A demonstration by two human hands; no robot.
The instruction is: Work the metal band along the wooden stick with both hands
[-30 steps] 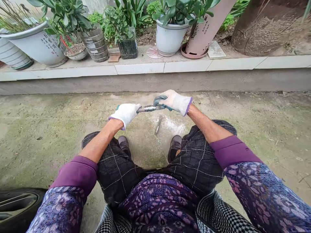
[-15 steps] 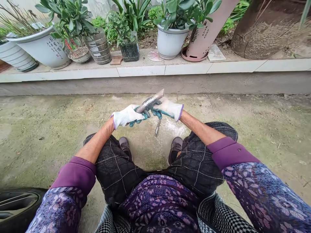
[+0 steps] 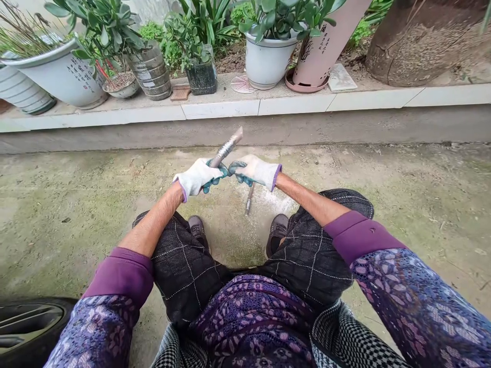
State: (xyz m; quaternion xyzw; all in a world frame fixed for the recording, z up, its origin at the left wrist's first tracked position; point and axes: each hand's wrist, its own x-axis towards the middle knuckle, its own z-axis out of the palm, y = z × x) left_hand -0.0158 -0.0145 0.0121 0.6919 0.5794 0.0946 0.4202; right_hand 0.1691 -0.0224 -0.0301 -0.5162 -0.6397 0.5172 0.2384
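Left hand [image 3: 199, 177]: white glove, teal palm side; rod [image 3: 230, 143] pinched near its lower end, grip wrapped around it.
Right hand [image 3: 256, 171]: same kind of glove; fingers bent, fingertips brought up to left fingers, contact unclear; whether anything is pinched by this grip cannot be told.
Rod: held above floor [image 3: 95, 204], tilted, far end raised away from body and to the right; silvery winding [image 3: 225, 150] seen around its middle.
Second rod [image 3: 249, 203]: laid on floor between shoes [image 3: 275, 232] and hands, partly silvery; white powder [image 3: 273, 198] scattered just beside it.
Ledge [image 3: 220, 109]: lined with white pot [image 3: 268, 64], pink pot [image 3: 316, 56], others.
Wheel [image 3: 30, 324]: partly seen, lower left.
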